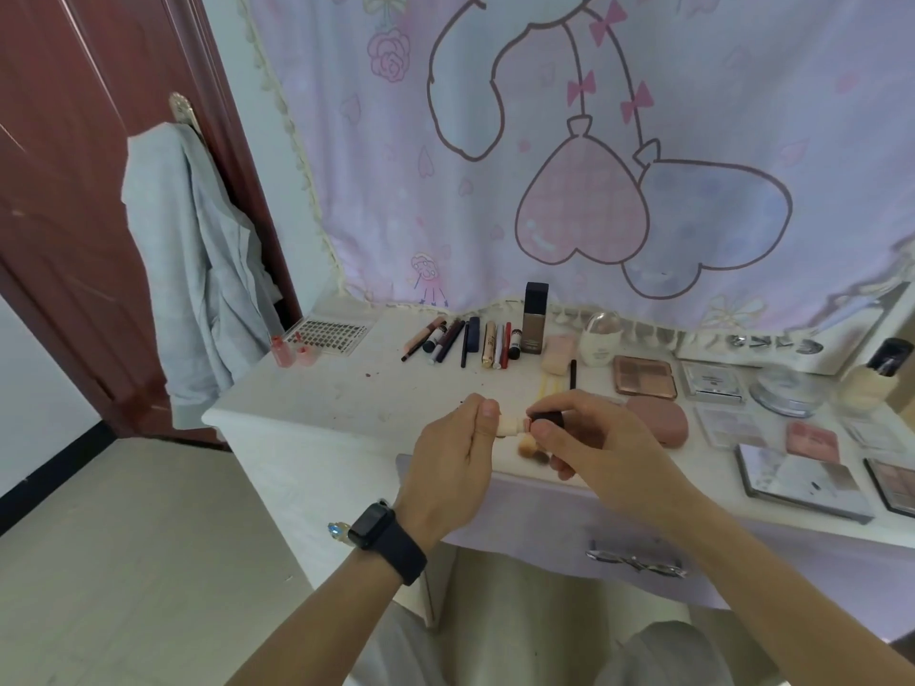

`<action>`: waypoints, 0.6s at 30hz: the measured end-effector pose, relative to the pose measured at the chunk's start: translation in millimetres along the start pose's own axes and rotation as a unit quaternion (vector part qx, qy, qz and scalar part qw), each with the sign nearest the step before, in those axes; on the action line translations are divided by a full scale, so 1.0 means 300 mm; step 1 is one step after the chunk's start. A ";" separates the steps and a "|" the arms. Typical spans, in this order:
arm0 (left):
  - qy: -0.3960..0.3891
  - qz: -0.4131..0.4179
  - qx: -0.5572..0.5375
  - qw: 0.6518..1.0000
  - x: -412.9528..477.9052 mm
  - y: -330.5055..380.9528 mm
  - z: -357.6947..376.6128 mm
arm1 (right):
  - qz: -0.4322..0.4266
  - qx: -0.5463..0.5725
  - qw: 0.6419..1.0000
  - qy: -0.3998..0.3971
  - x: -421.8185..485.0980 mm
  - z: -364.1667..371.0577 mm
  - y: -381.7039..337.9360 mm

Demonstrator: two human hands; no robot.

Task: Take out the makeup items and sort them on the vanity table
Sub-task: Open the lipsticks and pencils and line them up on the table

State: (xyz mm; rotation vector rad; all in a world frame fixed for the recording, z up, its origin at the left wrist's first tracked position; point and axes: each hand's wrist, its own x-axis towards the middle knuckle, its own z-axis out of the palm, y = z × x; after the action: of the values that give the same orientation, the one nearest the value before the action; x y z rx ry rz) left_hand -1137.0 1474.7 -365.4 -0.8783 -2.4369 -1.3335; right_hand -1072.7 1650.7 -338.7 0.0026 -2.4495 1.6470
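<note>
Both hands hold one small cream bottle (pixel 510 424) with a dark cap (pixel 547 417) above the front of the white vanity table (pixel 322 388). My left hand (pixel 453 458) pinches the cream body. My right hand (pixel 589 445) grips the dark cap end. Small brushes (pixel 530 445) lie just under the hands. Farther back lies a row of pencils and tubes (pixel 460 341), with a tall foundation bottle (pixel 535 318) standing at its right end. Eyeshadow palettes (pixel 645 377) and compacts (pixel 812 440) cover the right side.
A pink oval case (pixel 661 418) sits right of my hands. A nail-tip sheet (pixel 329 333) and small pink bottles (pixel 292 351) occupy the back left corner. A grey garment (pixel 198 269) hangs on the door at left. Glasses (pixel 636 561) hang below the table's front.
</note>
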 end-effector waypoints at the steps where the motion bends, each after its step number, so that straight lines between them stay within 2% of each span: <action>1: 0.004 -0.010 -0.017 1.000 0.001 0.000 -0.004 | -0.013 -0.008 1.000 0.008 -0.001 -0.007 -0.001; 8: -0.015 -0.074 -0.100 0.992 0.006 0.019 -0.026 | -0.058 -0.038 0.997 0.036 -0.006 -0.025 -0.023; 11: -0.057 -0.120 -0.140 0.981 0.009 0.000 -0.038 | -0.080 -0.097 0.991 0.038 -0.004 -0.030 -0.020; 13: -0.104 -0.137 -0.152 0.973 0.015 -0.019 -0.052 | -0.125 -0.200 0.971 0.040 0.001 -0.039 -0.002; 15: -0.136 -0.131 -0.121 0.974 0.018 -0.037 -0.068 | -0.185 -0.304 0.934 0.042 0.010 -0.048 0.027; 18: -0.146 -0.127 -0.104 0.976 0.018 -0.058 -0.096 | -0.259 -0.383 0.885 0.043 0.029 -0.052 0.060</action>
State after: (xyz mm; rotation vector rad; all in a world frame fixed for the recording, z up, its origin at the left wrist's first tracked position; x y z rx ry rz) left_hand -1154.0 1446.1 -358.9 -0.8875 -2.7457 -1.6823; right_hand -1080.8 1672.7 -348.2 0.4187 -2.5418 0.4074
